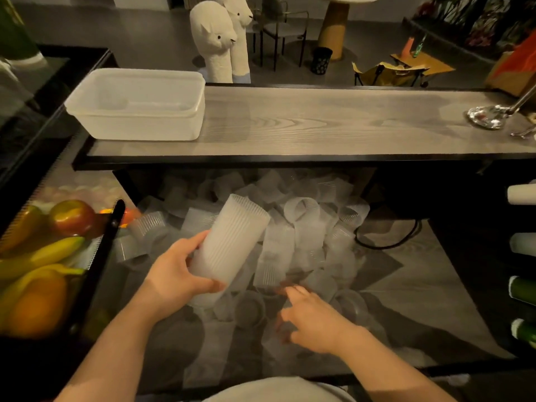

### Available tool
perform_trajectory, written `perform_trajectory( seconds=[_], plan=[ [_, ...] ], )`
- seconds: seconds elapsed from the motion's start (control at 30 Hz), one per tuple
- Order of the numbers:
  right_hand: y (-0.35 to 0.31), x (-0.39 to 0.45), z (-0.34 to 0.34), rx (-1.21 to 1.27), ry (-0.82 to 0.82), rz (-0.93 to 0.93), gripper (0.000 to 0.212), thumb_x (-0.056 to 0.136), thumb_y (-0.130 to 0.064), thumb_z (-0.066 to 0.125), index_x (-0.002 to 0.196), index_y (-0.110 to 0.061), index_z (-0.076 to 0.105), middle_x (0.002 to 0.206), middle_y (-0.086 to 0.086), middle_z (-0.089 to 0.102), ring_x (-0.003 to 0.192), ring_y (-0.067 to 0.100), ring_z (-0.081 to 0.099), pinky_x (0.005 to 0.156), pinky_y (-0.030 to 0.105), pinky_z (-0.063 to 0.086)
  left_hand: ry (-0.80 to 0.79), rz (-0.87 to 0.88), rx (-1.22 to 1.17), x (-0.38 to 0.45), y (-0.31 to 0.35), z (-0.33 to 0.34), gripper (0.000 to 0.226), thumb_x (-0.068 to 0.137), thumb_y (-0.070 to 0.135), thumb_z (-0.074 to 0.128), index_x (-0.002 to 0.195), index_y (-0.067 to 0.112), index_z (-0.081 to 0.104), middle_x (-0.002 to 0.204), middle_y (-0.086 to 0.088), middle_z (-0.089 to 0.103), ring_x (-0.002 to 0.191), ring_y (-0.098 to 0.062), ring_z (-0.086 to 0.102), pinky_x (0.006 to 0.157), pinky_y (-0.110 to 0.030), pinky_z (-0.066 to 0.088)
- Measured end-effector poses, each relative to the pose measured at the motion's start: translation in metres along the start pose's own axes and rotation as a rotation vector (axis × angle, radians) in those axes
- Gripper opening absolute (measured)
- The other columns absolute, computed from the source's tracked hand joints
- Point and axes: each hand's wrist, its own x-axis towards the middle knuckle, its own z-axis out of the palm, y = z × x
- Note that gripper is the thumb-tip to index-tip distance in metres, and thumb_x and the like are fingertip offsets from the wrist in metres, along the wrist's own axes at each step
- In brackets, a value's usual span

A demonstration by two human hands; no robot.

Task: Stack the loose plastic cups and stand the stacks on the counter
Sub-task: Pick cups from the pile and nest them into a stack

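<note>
My left hand (174, 274) grips a tall stack of ribbed translucent cups (232, 242), tilted with its open end up and to the right. Under it, a heap of loose plastic cups (307, 227) lies on the lower grey surface beneath the counter. My right hand (313, 320) reaches down among the near cups of the heap with fingers spread and partly curled; whether it holds a cup is unclear. The wood-grain counter (319, 123) runs across above the heap.
A translucent plastic tub (136, 105) stands on the counter's left end. A shiny metal piece (487, 116) sits at its right end. A black basket of fruit (43, 256) is on my left. Bottles and rolls (522, 291) line the right edge. A black cable (388, 242) lies behind the heap.
</note>
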Motion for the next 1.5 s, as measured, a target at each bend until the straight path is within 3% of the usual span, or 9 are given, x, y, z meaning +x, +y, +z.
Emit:
perform_trajectory(
  seconds=[0.13, 0.3, 0.43, 0.57, 0.77, 0.97, 1.17, 1.3, 1.5],
  plan=[
    [0.007, 0.007, 0.005, 0.260, 0.074, 0.027, 0.011, 0.089, -0.028, 0.063, 0.099, -0.026, 0.068, 0.126, -0.002, 0.041, 0.129, 0.019, 0.034, 0.109, 0.038, 0.037, -0.004, -0.007, 0.054, -0.006, 0.000, -0.006, 0.095, 0.061, 0.026, 0.092, 0.130, 0.057, 0.034, 0.113, 0.026, 0.047, 0.100, 0.000, 0.049, 0.085, -0.029, 0.042],
    [0.013, -0.010, -0.048, 0.838, 0.290, 0.144, 0.009, 0.085, -0.031, 0.073, 0.077, -0.032, 0.068, 0.135, -0.025, 0.046, 0.123, -0.009, 0.042, 0.103, 0.019, 0.034, 0.022, 0.016, 0.112, -0.010, 0.000, -0.013, 0.099, 0.060, 0.028, 0.091, 0.143, 0.044, 0.038, 0.114, 0.030, 0.044, 0.100, -0.001, 0.048, 0.087, -0.031, 0.045],
    [0.021, -0.018, -0.090, 1.276, 0.778, 0.119, 0.008, 0.083, -0.026, 0.073, 0.080, -0.021, 0.067, 0.121, -0.015, 0.067, 0.110, 0.007, 0.062, 0.095, 0.025, 0.049, 0.025, 0.055, 0.122, -0.011, 0.006, -0.010, 0.099, 0.060, 0.028, 0.091, 0.141, 0.048, 0.038, 0.115, 0.030, 0.045, 0.101, 0.004, 0.047, 0.083, -0.026, 0.043],
    [0.016, -0.019, -0.119, 1.594, 0.865, -0.075, 0.021, 0.072, -0.038, 0.075, 0.081, -0.020, 0.069, 0.110, -0.001, 0.072, 0.112, 0.020, 0.064, 0.095, 0.036, 0.052, 0.000, 0.115, 0.168, -0.011, 0.016, -0.006, 0.098, 0.058, 0.034, 0.090, 0.134, 0.059, 0.032, 0.116, 0.034, 0.044, 0.104, 0.006, 0.048, 0.081, -0.024, 0.042],
    [0.001, -0.013, -0.140, 1.210, 0.813, -0.108, 0.001, 0.090, -0.009, 0.063, 0.091, -0.010, 0.064, 0.086, 0.002, 0.075, 0.089, 0.015, 0.071, 0.084, 0.025, 0.055, -0.031, 0.111, 0.119, -0.011, 0.025, -0.007, 0.094, 0.057, 0.032, 0.090, 0.122, 0.067, 0.033, 0.113, 0.034, 0.048, 0.102, 0.004, 0.051, 0.084, -0.028, 0.049],
    [-0.009, -0.007, -0.145, 1.207, 0.870, -0.211, 0.029, 0.091, -0.002, 0.062, 0.112, -0.021, 0.064, 0.081, 0.008, 0.074, 0.084, 0.018, 0.070, 0.085, 0.028, 0.055, -0.038, 0.102, 0.083, -0.009, 0.026, -0.010, 0.093, 0.058, 0.028, 0.091, 0.116, 0.072, 0.034, 0.107, 0.034, 0.053, 0.097, 0.005, 0.055, 0.077, -0.021, 0.049],
    [-0.015, -0.003, -0.143, 1.217, 0.930, -0.248, 0.030, 0.088, -0.003, 0.064, 0.109, -0.023, 0.070, 0.083, 0.004, 0.075, 0.087, 0.015, 0.070, 0.091, 0.029, 0.054, -0.036, 0.089, 0.081, -0.006, 0.028, -0.012, 0.092, 0.056, 0.032, 0.091, 0.113, 0.077, 0.035, 0.107, 0.035, 0.055, 0.096, 0.008, 0.055, 0.077, -0.022, 0.051],
    [-0.030, 0.007, -0.128, 1.155, 0.872, -0.269, 0.035, 0.094, -0.002, 0.058, 0.113, -0.030, 0.068, 0.119, -0.001, 0.068, 0.119, 0.006, 0.058, 0.104, 0.025, 0.044, -0.006, 0.088, 0.039, -0.001, 0.032, -0.008, 0.096, 0.057, 0.032, 0.091, 0.131, 0.066, 0.039, 0.112, 0.025, 0.060, 0.097, 0.003, 0.056, 0.072, -0.021, 0.052],
    [-0.019, 0.015, -0.120, 0.807, 0.725, -0.165, 0.037, 0.096, -0.043, 0.050, 0.131, -0.054, 0.046, 0.155, -0.017, 0.031, 0.146, -0.002, 0.015, 0.120, 0.028, 0.015, 0.037, 0.063, 0.076, 0.000, 0.025, -0.008, 0.094, 0.056, 0.041, 0.088, 0.130, 0.067, 0.036, 0.113, 0.020, 0.061, 0.099, -0.003, 0.059, 0.080, -0.039, 0.058]
  ],
)
